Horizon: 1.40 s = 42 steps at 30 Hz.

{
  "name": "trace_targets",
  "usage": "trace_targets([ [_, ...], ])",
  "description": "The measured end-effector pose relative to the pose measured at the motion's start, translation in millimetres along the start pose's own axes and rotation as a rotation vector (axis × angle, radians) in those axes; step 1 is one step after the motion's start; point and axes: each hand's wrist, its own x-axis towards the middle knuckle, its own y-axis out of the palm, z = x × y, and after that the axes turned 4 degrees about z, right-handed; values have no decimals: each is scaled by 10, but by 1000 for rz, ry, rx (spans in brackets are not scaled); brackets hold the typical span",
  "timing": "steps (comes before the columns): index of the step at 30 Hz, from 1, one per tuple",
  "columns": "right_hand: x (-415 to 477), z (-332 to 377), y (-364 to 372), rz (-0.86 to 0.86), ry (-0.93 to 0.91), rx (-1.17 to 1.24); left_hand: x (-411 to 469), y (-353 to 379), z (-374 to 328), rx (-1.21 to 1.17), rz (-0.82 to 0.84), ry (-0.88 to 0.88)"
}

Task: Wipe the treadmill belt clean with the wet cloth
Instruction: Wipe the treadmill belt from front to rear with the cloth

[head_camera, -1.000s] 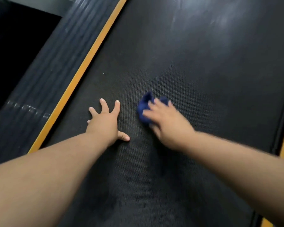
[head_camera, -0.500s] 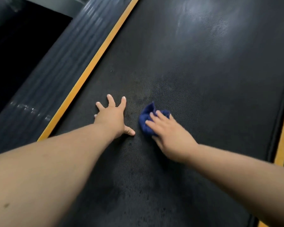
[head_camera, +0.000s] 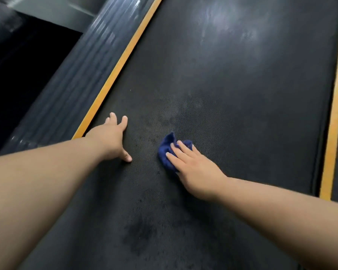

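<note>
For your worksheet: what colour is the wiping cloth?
The cloth is dark blue; head view shows it.

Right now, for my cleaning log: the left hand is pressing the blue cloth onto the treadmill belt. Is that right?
Not quite. The head view shows the right hand pressing the blue cloth onto the treadmill belt. The left hand rests bare on the belt beside it.

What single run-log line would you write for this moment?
phase: wiping | right hand: presses blue cloth on belt | left hand: flat on belt | belt: dark patches near cloth
</note>
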Motion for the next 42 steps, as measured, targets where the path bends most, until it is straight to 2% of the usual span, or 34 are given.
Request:
trace_targets([
  [2,93,-201,-76,20,-104,-128,-7,10,51,52,4,26],
  [3,197,-298,-141,-5,-80,-151,-15,15,75,74,-2,34],
  [4,323,-384,-218,-48,-1,-140,-28,21,85,84,-4,40],
  [7,788,-446,-440,-87,467,-8,-9,52,81,88,-20,51],
  [9,925,-268,-400,-119,582,27,-19,65,102,83,-20,48],
  [12,690,180,-119,-136,531,80,-16,50,85,70,-23,51],
  [15,331,675,18,-6,486,124,-31,8,12,71,10,14],
  [19,213,822,-181,131,546,154,-122,-58,43,25,35,41],
  [21,222,737,-223,74,548,161,-104,-23,39,10,34,22],
  [24,319,567,-205,3,426,99,-55,10,66,-11,23,11],
  [27,338,333,-189,-42,316,139,-54,44,121,-63,50,43],
  [28,370,212,-250,-59,356,147,-31,62,132,-75,41,51],
  [31,826,-302,-563,-316,662,125,-20,71,164,-100,23,61],
  [33,1167,-545,-780,-298,821,141,-24,85,139,-118,47,56],
  [35,1279,-572,-791,-279,835,157,-5,97,143,-118,33,51],
  [40,626,309,-215,-272,548,187,-98,56,163,-101,14,69],
  [42,544,364,-152,-267,459,194,-102,57,145,-78,-3,62],
])
